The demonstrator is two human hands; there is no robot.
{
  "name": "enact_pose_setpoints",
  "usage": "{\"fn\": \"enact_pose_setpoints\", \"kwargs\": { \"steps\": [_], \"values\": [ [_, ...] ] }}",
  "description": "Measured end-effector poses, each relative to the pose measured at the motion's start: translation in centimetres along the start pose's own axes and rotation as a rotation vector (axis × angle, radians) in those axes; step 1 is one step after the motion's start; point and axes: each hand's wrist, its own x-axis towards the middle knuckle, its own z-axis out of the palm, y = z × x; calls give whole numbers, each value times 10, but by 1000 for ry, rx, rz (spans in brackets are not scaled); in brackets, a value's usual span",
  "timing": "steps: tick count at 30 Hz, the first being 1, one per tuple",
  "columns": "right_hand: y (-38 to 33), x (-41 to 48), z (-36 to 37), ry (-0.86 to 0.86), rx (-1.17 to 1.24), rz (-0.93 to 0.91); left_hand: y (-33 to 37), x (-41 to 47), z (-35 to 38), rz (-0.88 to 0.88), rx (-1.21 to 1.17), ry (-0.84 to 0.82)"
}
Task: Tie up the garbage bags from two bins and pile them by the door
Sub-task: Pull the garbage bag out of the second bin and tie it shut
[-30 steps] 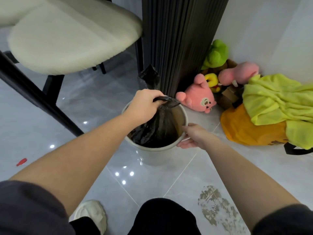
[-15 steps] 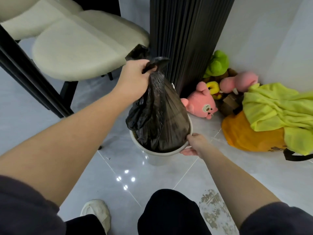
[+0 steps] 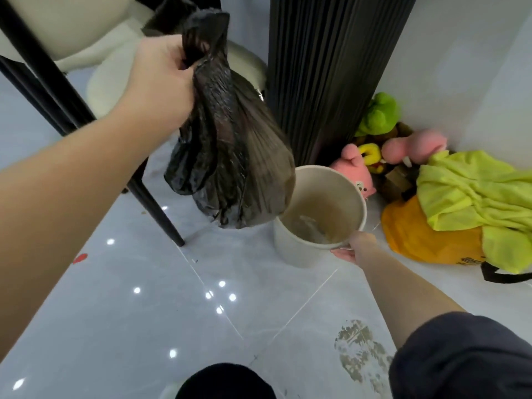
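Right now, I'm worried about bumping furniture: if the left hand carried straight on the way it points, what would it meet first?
Probably the cream chair seat, just past the neck of the garbage bag that the left hand grips. The black ribbed panel comes next, though depth is hard to judge.

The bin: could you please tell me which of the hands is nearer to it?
Right. The right hand grips the near rim of the bin; the left hand is above and left of it, holding the garbage bag.
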Motion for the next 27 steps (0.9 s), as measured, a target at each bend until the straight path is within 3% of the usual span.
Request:
{"fn": "enact_pose_setpoints", "kwargs": {
  "steps": [7,11,14,16,18,23,25,27],
  "values": [
    [8,-15,4,59,61,-23,-38,-30,-10,-151,88,-94],
    [18,-44,23,52,-136,-149,-83,-56,-17,-227,204,-147],
    [19,-71,42,223,-482,-263,-100,-76,-16,-280,311,-235],
    [16,-85,56,240,-585,-371,-108,-86,-9,-304,273,-270],
    [10,-96,71,115,-613,-544,-117,-94,1,-315,242,-315],
    [-3,-121,112,-499,-658,-790,-147,-111,32,-333,185,-315],
    [5,-119,126,-541,-600,-921,-154,-118,43,-352,135,-313],
    [14,-113,135,-404,-608,-1042,-158,-126,49,-354,101,-314]
  ]
}}
